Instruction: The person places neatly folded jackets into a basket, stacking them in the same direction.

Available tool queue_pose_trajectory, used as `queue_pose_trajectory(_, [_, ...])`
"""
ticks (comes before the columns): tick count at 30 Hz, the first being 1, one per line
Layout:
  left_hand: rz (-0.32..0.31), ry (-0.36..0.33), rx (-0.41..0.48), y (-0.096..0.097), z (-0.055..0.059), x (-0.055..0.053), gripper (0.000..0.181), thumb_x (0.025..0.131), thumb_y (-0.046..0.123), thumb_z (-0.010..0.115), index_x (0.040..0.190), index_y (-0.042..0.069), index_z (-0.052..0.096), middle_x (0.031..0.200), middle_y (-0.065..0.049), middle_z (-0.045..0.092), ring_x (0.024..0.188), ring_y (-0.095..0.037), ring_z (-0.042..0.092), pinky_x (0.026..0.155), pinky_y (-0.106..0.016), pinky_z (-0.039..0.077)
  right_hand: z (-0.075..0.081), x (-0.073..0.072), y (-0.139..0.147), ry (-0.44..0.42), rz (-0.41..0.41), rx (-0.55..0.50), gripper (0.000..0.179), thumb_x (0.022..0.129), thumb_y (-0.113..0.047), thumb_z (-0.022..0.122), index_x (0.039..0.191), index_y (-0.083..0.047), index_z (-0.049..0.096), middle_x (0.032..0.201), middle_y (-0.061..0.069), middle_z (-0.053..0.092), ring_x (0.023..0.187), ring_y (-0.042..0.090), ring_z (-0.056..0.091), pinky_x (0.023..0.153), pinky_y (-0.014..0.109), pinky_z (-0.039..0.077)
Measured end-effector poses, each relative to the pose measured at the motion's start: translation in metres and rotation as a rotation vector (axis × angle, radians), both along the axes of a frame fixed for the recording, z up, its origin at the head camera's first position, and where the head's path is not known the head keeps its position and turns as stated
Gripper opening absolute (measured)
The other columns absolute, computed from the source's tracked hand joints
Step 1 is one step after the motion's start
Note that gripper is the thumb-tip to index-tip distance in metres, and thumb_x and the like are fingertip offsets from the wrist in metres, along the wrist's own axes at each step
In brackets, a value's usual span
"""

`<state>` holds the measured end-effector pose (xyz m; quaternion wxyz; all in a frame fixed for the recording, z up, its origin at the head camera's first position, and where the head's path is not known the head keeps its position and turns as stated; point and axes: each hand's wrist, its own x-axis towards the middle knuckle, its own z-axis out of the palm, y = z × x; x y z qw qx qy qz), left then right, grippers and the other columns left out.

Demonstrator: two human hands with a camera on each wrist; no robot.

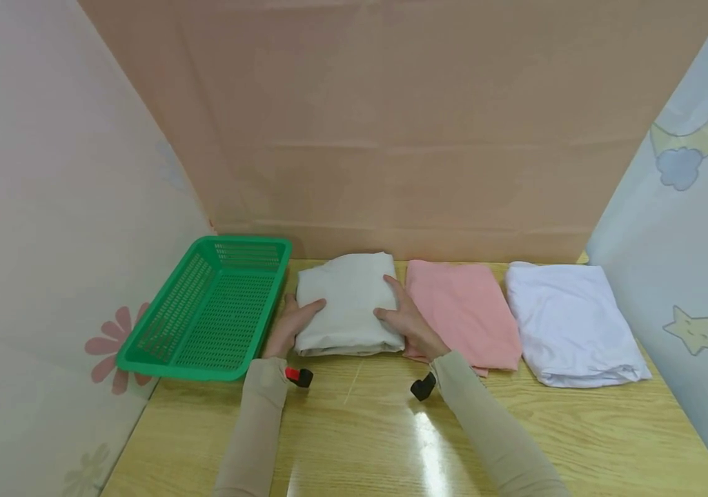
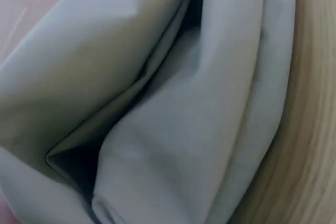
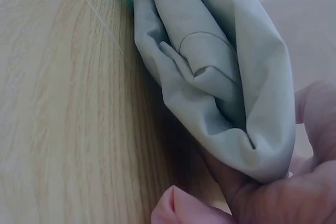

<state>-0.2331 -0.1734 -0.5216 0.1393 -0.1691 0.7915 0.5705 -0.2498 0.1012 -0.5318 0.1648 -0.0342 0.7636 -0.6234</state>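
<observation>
We observe both hands on one folded pale grey cloth [image 1: 348,304], which is on the table [image 1: 354,428] near the foot of a brown backdrop [image 1: 385,138]. The left hand [image 1: 288,324] grips its left side, thumb laid over the top face; we cannot make out all of that hand's fingers. The right hand [image 1: 413,323] grips the opposite side, thumb and forefinger spread apart on the top, the fingers clamped on the cloth. In the right wrist view we see part of this hand beneath the folded end, the layers opening in loose loops; whether the underside touches the table at every point we cannot tell. The left wrist view shows us mostly grey folds, with a deep dark gap between layers and wood grain alongside.

To the left we note a green basket [image 1: 248,240], shallow and with slotted walls, its rim just beside the left hand. To the right we record a folded pink cloth [image 1: 466,314], partly behind the right hand and wrist, then a folded white cloth [image 1: 577,324] just beside it, near the right wall [image 1: 633,228]. We log light sleeves on both arms, and a small black device at each wrist, the left one with a red part
</observation>
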Motion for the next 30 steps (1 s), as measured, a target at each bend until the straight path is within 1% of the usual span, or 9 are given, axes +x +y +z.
queue_pose_trajectory(4, [-0.001, 0.003, 0.03, -0.003, -0.004, 0.0, 0.12, 0.099, 0.057, 0.067, 0.169, 0.008, -0.017, 0.179, -0.022, -0.001, 0.161, -0.043, 0.016, 0.13, -0.06, 0.02, 0.0, 0.0, -0.001, 0.004, -0.001, -0.007, 0.088, 0.1, -0.014, 0.07, 0.169, -0.041, 0.022, 0.18, 0.006, 0.004, 0.162, 0.037, 0.012, 0.126, 0.068, 0.019])
queue_pose_trajectory(7, [-0.004, 0.016, 0.056, -0.003, -0.004, 0.001, 0.123, 0.097, 0.058, 0.068, 0.169, 0.009, -0.019, 0.179, -0.019, -0.008, 0.163, -0.041, 0.008, 0.131, -0.06, 0.016, 0.0, 0.001, 0.0, -0.012, -0.007, -0.024, 0.089, 0.1, -0.015, 0.07, 0.168, -0.044, 0.022, 0.18, 0.005, 0.004, 0.161, 0.037, 0.013, 0.125, 0.069, 0.021])
queue_pose_trajectory(11, [-0.01, 0.05, 0.087, -0.001, 0.0, 0.003, 0.124, 0.097, 0.055, 0.07, 0.168, 0.01, -0.021, 0.179, -0.016, -0.012, 0.164, -0.038, 0.003, 0.132, -0.059, 0.012, 0.002, 0.002, 0.004, -0.031, -0.015, -0.031, 0.088, 0.1, -0.016, 0.07, 0.167, -0.049, 0.023, 0.179, 0.004, 0.004, 0.16, 0.037, 0.015, 0.122, 0.072, 0.025])
queue_pose_trajectory(13, [-0.01, 0.072, 0.097, 0.001, 0.003, 0.004, 0.124, 0.097, 0.054, 0.071, 0.169, 0.012, -0.021, 0.179, -0.015, -0.012, 0.164, -0.037, 0.003, 0.132, -0.059, 0.012, 0.004, 0.001, 0.006, -0.019, -0.014, -0.028, 0.087, 0.101, -0.016, 0.069, 0.167, -0.049, 0.023, 0.179, 0.006, 0.005, 0.159, 0.039, 0.017, 0.12, 0.074, 0.028])
queue_pose_trajectory(18, [-0.013, 0.109, 0.104, 0.008, 0.012, 0.006, 0.121, 0.098, 0.05, 0.07, 0.169, 0.014, -0.021, 0.179, -0.016, -0.006, 0.162, -0.039, 0.012, 0.13, -0.061, 0.018, 0.011, 0.003, 0.011, -0.007, -0.024, -0.029, 0.086, 0.101, -0.018, 0.07, 0.166, -0.052, 0.024, 0.179, 0.004, 0.007, 0.159, 0.038, 0.019, 0.118, 0.073, 0.031])
queue_pose_trajectory(20, [-0.011, 0.133, 0.101, 0.011, 0.014, 0.006, 0.117, 0.098, 0.047, 0.07, 0.17, 0.014, -0.016, 0.178, -0.019, 0.001, 0.159, -0.04, 0.018, 0.128, -0.061, 0.022, 0.014, 0.005, 0.013, -0.016, -0.024, -0.039, 0.086, 0.102, -0.019, 0.07, 0.165, -0.055, 0.024, 0.179, 0.002, 0.005, 0.159, 0.037, 0.019, 0.118, 0.072, 0.033])
queue_pose_trajectory(25, [0.011, 0.21, 0.108, 0.017, 0.018, 0.005, 0.1, 0.098, 0.037, 0.074, 0.167, 0.016, 0.005, 0.169, -0.021, 0.023, 0.148, -0.041, 0.033, 0.122, -0.06, 0.032, 0.019, 0.005, 0.018, -0.02, -0.02, -0.047, 0.086, 0.101, -0.02, 0.071, 0.164, -0.056, 0.024, 0.179, 0.0, 0.005, 0.157, 0.037, 0.022, 0.114, 0.072, 0.037])
queue_pose_trajectory(28, [0.016, 0.249, 0.102, 0.018, 0.02, 0.004, 0.098, 0.097, 0.033, 0.076, 0.167, 0.021, 0.008, 0.169, -0.021, 0.022, 0.148, -0.041, 0.034, 0.122, -0.061, 0.031, 0.022, 0.004, 0.02, 0.024, -0.017, -0.012, 0.087, 0.101, -0.019, 0.071, 0.167, -0.051, 0.024, 0.18, 0.003, 0.006, 0.156, 0.039, 0.023, 0.116, 0.072, 0.035])
queue_pose_trajectory(30, [0.0, 0.283, 0.082, 0.019, 0.021, 0.004, 0.099, 0.097, 0.03, 0.076, 0.169, 0.025, 0.008, 0.174, -0.018, 0.016, 0.154, -0.04, 0.028, 0.126, -0.061, 0.025, 0.025, 0.003, 0.021, 0.064, -0.015, 0.007, 0.087, 0.1, -0.017, 0.071, 0.169, -0.045, 0.024, 0.181, 0.005, 0.004, 0.157, 0.042, 0.024, 0.116, 0.073, 0.035])
